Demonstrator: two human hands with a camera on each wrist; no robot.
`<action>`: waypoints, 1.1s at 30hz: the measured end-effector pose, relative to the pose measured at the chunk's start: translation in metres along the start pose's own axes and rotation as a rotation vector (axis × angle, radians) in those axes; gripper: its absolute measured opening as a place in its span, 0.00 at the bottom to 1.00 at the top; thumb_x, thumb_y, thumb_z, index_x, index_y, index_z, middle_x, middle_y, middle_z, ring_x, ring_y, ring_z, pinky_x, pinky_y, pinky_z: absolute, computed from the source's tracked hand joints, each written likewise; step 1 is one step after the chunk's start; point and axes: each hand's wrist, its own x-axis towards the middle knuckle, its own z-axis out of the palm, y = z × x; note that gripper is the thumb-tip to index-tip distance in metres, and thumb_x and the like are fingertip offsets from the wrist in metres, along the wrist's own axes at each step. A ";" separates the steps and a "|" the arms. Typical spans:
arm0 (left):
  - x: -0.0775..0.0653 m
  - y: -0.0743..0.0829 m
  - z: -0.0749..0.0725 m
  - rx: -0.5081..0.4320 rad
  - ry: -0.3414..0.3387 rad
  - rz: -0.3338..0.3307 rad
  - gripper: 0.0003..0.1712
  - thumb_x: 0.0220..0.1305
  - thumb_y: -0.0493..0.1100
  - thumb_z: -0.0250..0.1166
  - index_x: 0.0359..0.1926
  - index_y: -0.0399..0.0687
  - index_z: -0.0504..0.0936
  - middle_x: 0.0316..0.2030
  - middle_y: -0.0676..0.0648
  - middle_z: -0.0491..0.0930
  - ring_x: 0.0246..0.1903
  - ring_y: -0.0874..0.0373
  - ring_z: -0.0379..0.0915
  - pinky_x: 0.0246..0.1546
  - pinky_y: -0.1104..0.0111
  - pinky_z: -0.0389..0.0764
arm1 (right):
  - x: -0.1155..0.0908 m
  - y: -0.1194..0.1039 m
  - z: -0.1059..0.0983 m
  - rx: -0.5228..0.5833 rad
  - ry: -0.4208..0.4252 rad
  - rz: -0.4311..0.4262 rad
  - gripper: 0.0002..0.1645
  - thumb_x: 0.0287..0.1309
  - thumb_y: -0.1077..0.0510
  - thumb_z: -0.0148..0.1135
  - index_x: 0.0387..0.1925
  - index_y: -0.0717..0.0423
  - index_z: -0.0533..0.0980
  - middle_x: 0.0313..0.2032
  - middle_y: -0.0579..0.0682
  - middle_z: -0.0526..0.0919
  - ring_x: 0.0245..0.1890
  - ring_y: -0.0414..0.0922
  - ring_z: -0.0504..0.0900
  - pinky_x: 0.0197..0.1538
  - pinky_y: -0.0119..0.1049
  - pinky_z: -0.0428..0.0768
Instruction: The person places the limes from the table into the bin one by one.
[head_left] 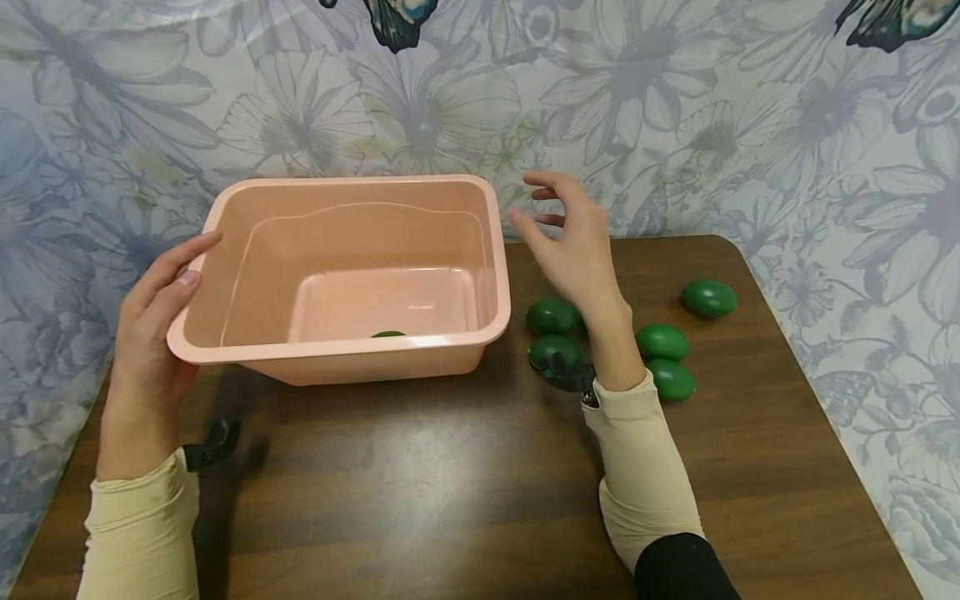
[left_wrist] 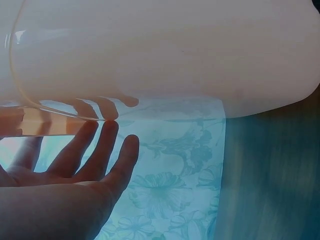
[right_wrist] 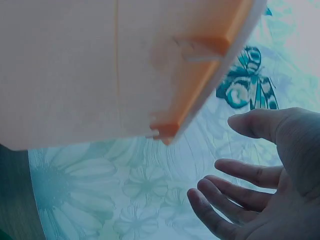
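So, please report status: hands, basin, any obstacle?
Left hand holds pink basin. Right hand empty, beside it. Green object partly visible inside. No obstruction seen.

one pink basin, one brown table, five green oval fruits and one green sliver

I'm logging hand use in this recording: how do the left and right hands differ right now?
The left hand grips the pink basin by its rim, while the right hand holds nothing, its fingers loosely bent. The left hand is at the basin's left end; the right hand is beyond its right end, apart from it. Both come out of cream sleeves.
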 end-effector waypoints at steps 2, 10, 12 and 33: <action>0.000 0.000 0.000 -0.002 -0.003 -0.004 0.27 0.79 0.33 0.50 0.76 0.32 0.67 0.71 0.37 0.69 0.46 0.52 0.88 0.38 0.67 0.89 | 0.000 0.003 -0.005 0.009 0.020 0.014 0.24 0.69 0.52 0.69 0.63 0.53 0.80 0.61 0.50 0.83 0.60 0.44 0.81 0.60 0.41 0.84; 0.002 0.001 0.001 0.003 -0.001 -0.002 0.27 0.79 0.33 0.49 0.76 0.32 0.67 0.71 0.37 0.69 0.47 0.51 0.87 0.38 0.67 0.89 | -0.001 0.004 -0.033 0.024 0.089 0.085 0.23 0.68 0.55 0.71 0.62 0.53 0.82 0.61 0.50 0.84 0.61 0.44 0.81 0.61 0.41 0.83; 0.001 0.001 0.001 0.007 0.004 -0.005 0.28 0.79 0.33 0.49 0.76 0.32 0.67 0.72 0.37 0.68 0.48 0.51 0.87 0.39 0.67 0.89 | -0.003 0.002 -0.042 0.032 0.114 0.097 0.22 0.67 0.55 0.71 0.61 0.53 0.82 0.60 0.49 0.84 0.61 0.43 0.80 0.60 0.40 0.83; -0.001 -0.001 -0.001 -0.049 0.000 -0.013 0.28 0.80 0.32 0.47 0.76 0.33 0.67 0.71 0.38 0.69 0.46 0.52 0.87 0.37 0.67 0.89 | -0.031 0.066 -0.158 -0.117 0.351 0.285 0.18 0.66 0.53 0.72 0.55 0.49 0.87 0.52 0.43 0.88 0.55 0.38 0.82 0.51 0.26 0.77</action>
